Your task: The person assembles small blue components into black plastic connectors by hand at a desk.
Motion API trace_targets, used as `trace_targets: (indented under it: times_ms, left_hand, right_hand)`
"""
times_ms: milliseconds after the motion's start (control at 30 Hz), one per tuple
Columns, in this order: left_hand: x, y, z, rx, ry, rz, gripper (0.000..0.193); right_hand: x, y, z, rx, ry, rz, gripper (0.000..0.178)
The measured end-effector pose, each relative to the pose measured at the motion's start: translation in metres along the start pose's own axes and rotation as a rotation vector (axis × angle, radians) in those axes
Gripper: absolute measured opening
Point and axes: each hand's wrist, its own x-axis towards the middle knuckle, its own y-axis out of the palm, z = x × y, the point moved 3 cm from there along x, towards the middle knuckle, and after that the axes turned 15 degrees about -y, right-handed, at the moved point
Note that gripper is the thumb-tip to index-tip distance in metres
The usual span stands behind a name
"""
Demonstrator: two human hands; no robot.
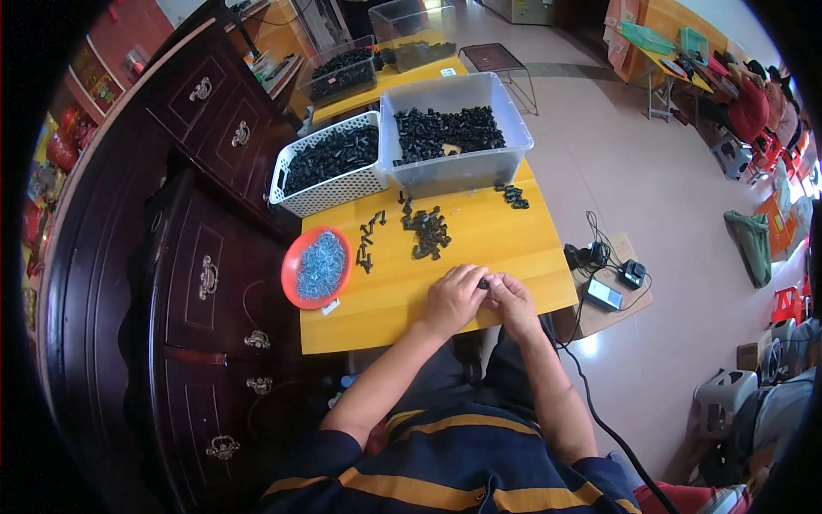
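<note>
Left hand (455, 301) and right hand (512, 301) touching, both pinching small black piece (485, 283) near front edge of flat yellow wooden table (531, 248). Open wood stretching from hands to right edge. Round red plastic dish (289, 272) sitting by left edge. Loose black parts (430, 233) lying mid-table. White holey plastic basket (338, 194) and clear plastic box (467, 176) crowding far end.

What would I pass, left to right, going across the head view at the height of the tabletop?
Dark wooden cabinet, red plate, loose black pieces, pile of black parts, left hand, small black part, right hand, device with a pale screen, green cloth item.
</note>
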Motion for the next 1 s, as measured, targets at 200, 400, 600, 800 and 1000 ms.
trace_targets:
  times_ms: [200,400,600,800,1000]
  left_hand:
    - [0.002,-0.008,0.006,-0.126,-0.091,0.022,0.028]
    - [0.007,-0.024,0.004,-0.115,-0.146,0.044,0.027]
    - [-0.008,-0.028,0.03,0.006,-0.253,0.46,0.031]
    - [0.02,-0.071,0.077,0.098,-0.327,0.582,0.033]
    - [0.127,-0.178,0.165,-0.071,-0.445,-0.149,0.052]
  right_hand:
    - [-0.002,0.01,0.008,0.149,-0.016,-0.088,0.032]
    - [-0.003,0.007,0.009,0.162,-0.025,-0.073,0.032]
    - [-0.004,0.007,0.009,0.093,-0.013,-0.098,0.03]
    - [-0.005,0.008,0.012,0.099,-0.007,-0.08,0.025]
    - [-0.003,0.014,0.012,0.074,0.007,-0.078,0.023]
